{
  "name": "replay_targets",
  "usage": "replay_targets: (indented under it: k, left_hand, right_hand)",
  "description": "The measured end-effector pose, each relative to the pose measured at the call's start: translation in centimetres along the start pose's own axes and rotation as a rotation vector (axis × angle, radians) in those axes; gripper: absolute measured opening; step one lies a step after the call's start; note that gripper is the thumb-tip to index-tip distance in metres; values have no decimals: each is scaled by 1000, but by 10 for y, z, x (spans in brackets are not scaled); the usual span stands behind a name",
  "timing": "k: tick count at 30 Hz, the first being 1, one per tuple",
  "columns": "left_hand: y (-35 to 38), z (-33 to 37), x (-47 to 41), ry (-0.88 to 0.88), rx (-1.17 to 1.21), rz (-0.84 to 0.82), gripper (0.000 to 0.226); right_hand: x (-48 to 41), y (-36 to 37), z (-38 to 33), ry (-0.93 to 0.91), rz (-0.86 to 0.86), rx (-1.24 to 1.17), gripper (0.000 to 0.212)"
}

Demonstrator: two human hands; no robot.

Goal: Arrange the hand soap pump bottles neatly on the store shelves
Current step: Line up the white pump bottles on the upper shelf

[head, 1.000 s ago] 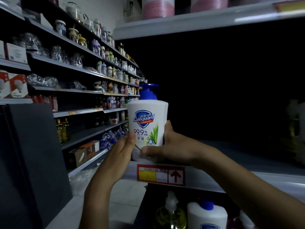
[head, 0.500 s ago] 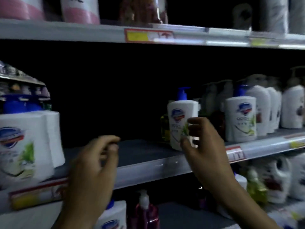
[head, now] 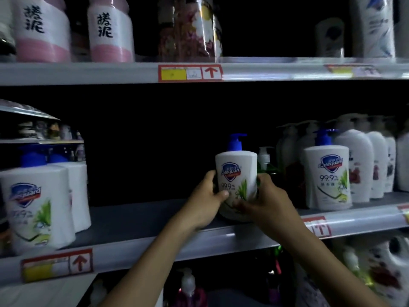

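Observation:
A white Safeguard pump bottle (head: 236, 173) with a blue pump stands upright near the middle of the grey shelf (head: 141, 218). My left hand (head: 205, 200) grips its left side and my right hand (head: 263, 200) grips its right side and lower front. Two matching bottles (head: 37, 207) stand at the shelf's left end, one behind the other. Another matching bottle (head: 327, 176) stands to the right, apart from the held one.
Several white pump bottles (head: 363, 165) with red labels line the shelf's right end. Dark and clear pump bottles (head: 265, 160) stand behind the held bottle. Pink-and-white jars (head: 110, 29) sit on the shelf above. More pump bottles (head: 188, 284) are on the shelf below.
The view swung right from the left-end bottles. Both hands, empty half a second ago, have closed around the middle Safeguard bottle.

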State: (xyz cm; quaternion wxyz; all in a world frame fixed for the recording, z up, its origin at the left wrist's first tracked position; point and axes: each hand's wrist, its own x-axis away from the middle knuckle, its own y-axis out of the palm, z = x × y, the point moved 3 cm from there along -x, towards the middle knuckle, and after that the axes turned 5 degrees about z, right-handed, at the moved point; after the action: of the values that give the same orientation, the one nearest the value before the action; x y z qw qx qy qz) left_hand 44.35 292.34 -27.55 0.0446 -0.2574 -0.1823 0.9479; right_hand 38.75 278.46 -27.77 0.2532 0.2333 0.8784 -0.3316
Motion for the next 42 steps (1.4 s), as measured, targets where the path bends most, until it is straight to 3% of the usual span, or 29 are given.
replay_targets:
  k: [10, 15, 18, 21, 23, 26, 31, 42]
  left_hand:
    - [-98, -3, 61, 215, -376, 434, 51]
    - [-139, -25, 79, 100, -482, 469, 56]
    - [-152, -27, 99, 127, -469, 488, 56]
    - [-175, -25, 135, 237, -574, 891, 60]
    - [-195, -37, 146, 158, -593, 1079, 74]
    - [-215, -60, 142, -40, -669, 1007, 97]
    - [-223, -69, 138, -120, -685, 961, 105]
    - [-221, -74, 135, -73, -756, 980, 100]
  right_hand:
    - [5, 68, -66, -176, -126, -301, 50]
    - [7, 113, -99, -162, -288, -311, 49]
    - [7, 127, -106, -129, -351, -346, 48]
    - [4, 138, -108, -117, -397, -352, 47]
    - [2, 145, -111, -110, -417, -359, 45]
    - [-2, 160, -116, -92, -439, -367, 44]
    - [-2, 177, -129, -102, -459, -358, 46]
    - [6, 183, -142, -158, -433, -312, 48]
